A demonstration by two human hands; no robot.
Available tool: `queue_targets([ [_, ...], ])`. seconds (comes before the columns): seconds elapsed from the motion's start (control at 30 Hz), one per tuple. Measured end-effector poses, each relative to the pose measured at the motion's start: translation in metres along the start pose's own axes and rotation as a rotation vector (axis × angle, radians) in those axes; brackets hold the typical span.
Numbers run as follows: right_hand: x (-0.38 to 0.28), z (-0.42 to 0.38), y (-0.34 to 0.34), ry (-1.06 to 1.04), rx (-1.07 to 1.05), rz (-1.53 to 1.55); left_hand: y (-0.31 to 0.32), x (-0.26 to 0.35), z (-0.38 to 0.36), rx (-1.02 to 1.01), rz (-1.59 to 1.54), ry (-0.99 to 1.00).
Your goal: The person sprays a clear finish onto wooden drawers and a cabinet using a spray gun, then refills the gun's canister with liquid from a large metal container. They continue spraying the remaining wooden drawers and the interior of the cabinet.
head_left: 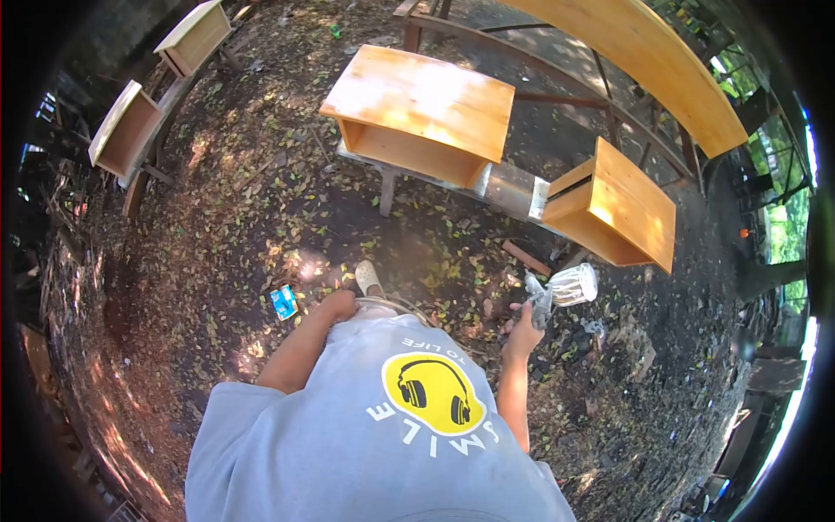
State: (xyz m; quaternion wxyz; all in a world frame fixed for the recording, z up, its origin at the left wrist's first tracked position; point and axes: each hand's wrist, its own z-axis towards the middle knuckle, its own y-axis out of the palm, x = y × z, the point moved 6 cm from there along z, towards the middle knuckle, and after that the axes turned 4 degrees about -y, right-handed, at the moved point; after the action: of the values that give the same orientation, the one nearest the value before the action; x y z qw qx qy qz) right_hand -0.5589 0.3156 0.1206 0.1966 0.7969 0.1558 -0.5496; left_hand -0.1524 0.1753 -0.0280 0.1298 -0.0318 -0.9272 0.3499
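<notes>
My right hand is closed around the handle of a spray gun, held out at the right over the ground. Its silvery-white cup is streaked and points away to the right. My left hand is curled near my waist; its fingers are mostly hidden, so what it holds cannot be made out. A thin tan hose curves in front of my waist beside it. Beyond the gun stands an orange-brown wooden box, tilted in view, and left of it a larger open-fronted wooden box, both on a low bench.
A long varnished board rests on a rack at the back right. Two paler wooden boxes sit on another bench at the left. A blue packet lies on the leaf-strewn ground, and a short piece of wood lies near the bench.
</notes>
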Motion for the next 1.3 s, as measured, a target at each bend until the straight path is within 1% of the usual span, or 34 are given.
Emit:
queue_targets([
  [0.17,0.004,0.003,-0.011,0.006,-0.016,0.006,0.007,0.000,0.009,-0.009,0.000,0.000],
  [0.23,-0.005,-0.004,-0.008,0.020,-0.002,0.003,0.010,0.000,0.013,-0.023,0.005,0.000],
  [0.33,-0.005,-0.001,-0.012,-0.004,-0.016,0.003,0.007,0.004,0.022,0.019,0.018,0.042],
  [0.43,-0.008,-0.005,-0.011,-0.019,0.016,0.023,-0.007,0.010,0.034,0.004,-0.147,0.075],
  [0.53,-0.004,-0.004,-0.013,0.022,0.029,0.039,-0.036,0.024,0.054,0.060,-0.360,0.096],
  [0.6,-0.006,-0.004,-0.013,0.029,0.057,0.030,-0.058,0.042,0.084,0.048,-0.598,0.210],
  [0.63,-0.008,-0.005,-0.012,0.032,0.075,0.026,-0.066,0.049,0.108,0.101,-0.764,0.241],
  [0.67,-0.009,-0.006,-0.012,0.029,0.084,0.016,-0.090,0.074,0.104,-0.160,-1.022,0.201],
  [0.7,-0.010,-0.007,-0.012,0.024,0.094,0.007,-0.105,0.089,0.118,-0.136,-1.185,0.189],
  [0.73,-0.010,-0.008,-0.013,0.020,0.106,-0.004,-0.132,0.114,0.112,-0.111,-1.306,0.173],
  [0.8,-0.013,-0.009,-0.014,-0.002,0.158,-0.027,-0.158,0.145,0.150,-0.141,-1.540,0.279],
  [0.9,-0.018,-0.016,-0.017,-0.022,0.205,-0.028,-0.190,0.187,0.193,-0.120,-1.942,0.267],
  [0.97,-0.022,-0.015,-0.014,-0.034,0.215,-0.024,-0.203,0.209,0.218,-0.112,-2.101,0.242],
  [1.0,-0.040,-0.024,0.001,-0.059,0.271,-0.041,-0.206,0.217,0.227,-0.106,-2.181,0.223],
  [1.1,-0.035,-0.023,-0.002,-0.064,0.310,-0.094,-0.215,0.234,0.245,-0.071,-2.399,0.227],
  [1.13,-0.033,-0.024,-0.002,-0.027,0.313,-0.109,-0.219,0.239,0.248,-0.104,-2.436,0.303],
  [1.23,-0.038,-0.028,0.010,-0.026,0.340,-0.142,-0.228,0.249,0.251,-0.171,-2.608,0.329],
  [1.3,-0.034,-0.027,0.013,-0.034,0.333,-0.180,-0.230,0.252,0.248,-0.172,-2.620,0.345],
])
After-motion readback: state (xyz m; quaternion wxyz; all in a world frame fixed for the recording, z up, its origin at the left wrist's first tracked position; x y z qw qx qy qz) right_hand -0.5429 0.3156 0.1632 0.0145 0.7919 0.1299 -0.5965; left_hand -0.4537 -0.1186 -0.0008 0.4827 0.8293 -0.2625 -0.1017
